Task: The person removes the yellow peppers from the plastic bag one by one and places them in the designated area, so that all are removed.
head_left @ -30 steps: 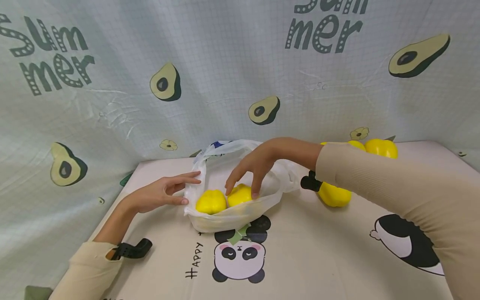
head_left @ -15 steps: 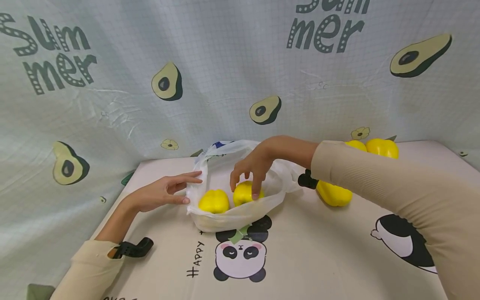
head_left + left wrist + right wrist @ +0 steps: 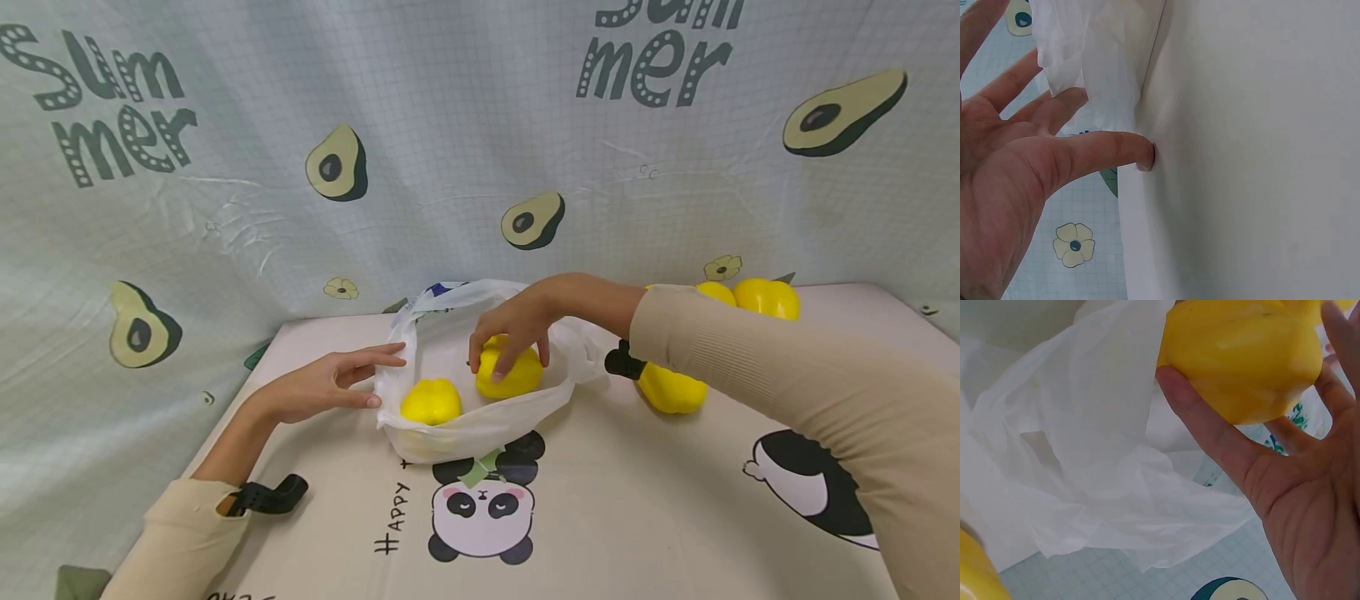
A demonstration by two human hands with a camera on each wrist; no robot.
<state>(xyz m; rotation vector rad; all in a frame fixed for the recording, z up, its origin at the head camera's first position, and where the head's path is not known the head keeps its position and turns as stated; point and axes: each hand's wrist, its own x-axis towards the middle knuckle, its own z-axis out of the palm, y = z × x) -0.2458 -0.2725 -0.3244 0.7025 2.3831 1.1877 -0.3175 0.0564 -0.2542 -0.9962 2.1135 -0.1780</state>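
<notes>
A white plastic bag [image 3: 472, 435] lies with its mouth spread wide on the table. Inside it, my right hand [image 3: 519, 323] grips a yellow bell pepper [image 3: 521, 377] with thumb and fingers around its sides. The right wrist view shows this same bell pepper [image 3: 1244, 359] against the thumb, with bag film to its left. A second yellow bell pepper [image 3: 431, 402] sits at the bag's near left. At the bag's left edge, my left hand [image 3: 322, 387] has its fingers extended and its fingertips at the film. In the left wrist view the bag film [image 3: 1100, 56] partly covers those fingers.
To the right, partly behind my right sleeve, more yellow bell peppers [image 3: 767, 298] stand on the pale table [image 3: 637, 508]. One more bell pepper [image 3: 672, 390] lies nearer, just below the forearm. A printed curtain [image 3: 435, 100] hangs along the table's back edge.
My right hand has closed its grip on the right-hand bell pepper inside the bag and shifted it slightly to the right and back. The left hand stays at the bag's edge.
</notes>
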